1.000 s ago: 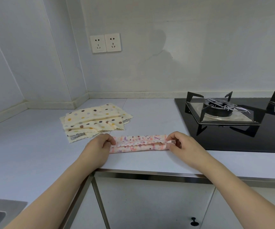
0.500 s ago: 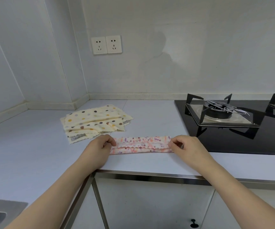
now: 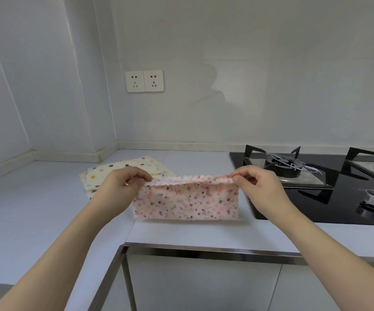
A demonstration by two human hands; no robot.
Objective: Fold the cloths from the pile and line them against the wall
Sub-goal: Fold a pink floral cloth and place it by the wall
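Note:
A pink speckled cloth (image 3: 187, 202), folded into a long strip, hangs above the white counter (image 3: 35, 205) with its lower edge near the surface. My left hand (image 3: 121, 184) pinches its upper left corner and my right hand (image 3: 254, 184) pinches its upper right corner. Behind my left hand lies the pile of cream polka-dot cloths (image 3: 123, 168), partly hidden by that hand. The back wall (image 3: 226, 97) rises behind the counter.
A black gas hob (image 3: 316, 187) with burner grates and a knob (image 3: 373, 196) fills the counter's right side. A double socket (image 3: 144, 81) is on the back wall. The counter's metal front edge (image 3: 204, 249) runs below the cloth.
Both hands have lifted the pink cloth off the counter by its top edge, so it now hangs as a wider strip. The camera has tilted up.

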